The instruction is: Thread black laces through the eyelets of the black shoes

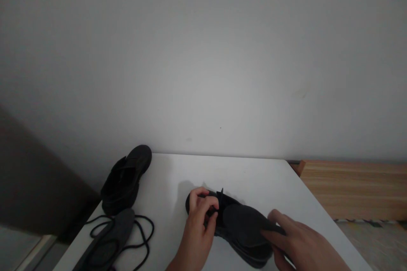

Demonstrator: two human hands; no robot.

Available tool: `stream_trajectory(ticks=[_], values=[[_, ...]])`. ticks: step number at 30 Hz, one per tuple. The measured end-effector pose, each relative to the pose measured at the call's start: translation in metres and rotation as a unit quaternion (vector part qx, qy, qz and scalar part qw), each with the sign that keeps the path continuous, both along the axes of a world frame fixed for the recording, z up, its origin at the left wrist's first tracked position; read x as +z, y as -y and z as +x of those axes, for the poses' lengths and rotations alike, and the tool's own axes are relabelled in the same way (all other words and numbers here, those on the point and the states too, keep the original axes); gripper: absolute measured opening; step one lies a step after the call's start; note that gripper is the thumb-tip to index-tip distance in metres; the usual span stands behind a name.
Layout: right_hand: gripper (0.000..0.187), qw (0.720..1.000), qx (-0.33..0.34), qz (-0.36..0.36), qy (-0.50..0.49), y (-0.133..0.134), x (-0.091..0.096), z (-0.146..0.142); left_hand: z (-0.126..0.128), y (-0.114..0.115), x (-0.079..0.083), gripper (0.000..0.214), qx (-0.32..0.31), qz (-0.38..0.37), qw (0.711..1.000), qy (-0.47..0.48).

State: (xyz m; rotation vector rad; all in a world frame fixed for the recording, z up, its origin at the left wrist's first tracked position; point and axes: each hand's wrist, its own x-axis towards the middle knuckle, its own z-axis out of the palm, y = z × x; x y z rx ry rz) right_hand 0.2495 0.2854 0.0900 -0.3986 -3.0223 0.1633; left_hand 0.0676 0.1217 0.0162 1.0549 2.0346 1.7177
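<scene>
A black shoe (229,220) lies on the white table (254,178) in front of me, toe pointing away to the left. My left hand (199,228) is closed round its toe end, fingers curled over the upper. My right hand (295,241) grips a dark grey insole (248,224) that rests on top of the shoe, thumb and fingers pinching its near end. A second black shoe (127,178) stands at the table's far left corner. In front of it another grey insole (108,241) lies among loose black laces (143,237).
A plain white wall rises right behind the table. A wooden surface (352,186) lies to the right, lower than the table. The table's left edge drops to a dark floor area (34,190).
</scene>
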Motion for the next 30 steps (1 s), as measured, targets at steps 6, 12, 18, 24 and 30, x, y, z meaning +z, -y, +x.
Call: stream_trajectory(ticks=[6,12,18,24,30], values=[[0.038,0.995,-0.03,-0.005,0.09,0.011,-0.002,-0.021,0.0,0.002,-0.007,0.03,0.025,-0.012,0.998,-0.062],[0.038,0.993,-0.046,-0.044,0.103,0.02,-0.007,-0.034,-0.015,0.012,-0.019,0.039,0.025,-0.072,0.995,-0.065],[0.034,0.991,-0.05,-0.064,0.102,0.029,-0.012,-0.052,-0.022,0.021,-0.026,0.057,-0.037,-0.049,0.997,0.041],[0.035,0.989,-0.045,-0.063,0.129,0.036,-0.018,-0.074,-0.021,0.021,-0.035,0.065,-0.032,-0.022,0.998,0.047],[0.031,0.987,-0.027,-0.041,0.153,0.043,-0.029,-0.097,-0.022,0.023,-0.044,0.069,-0.049,-0.018,0.997,0.054]])
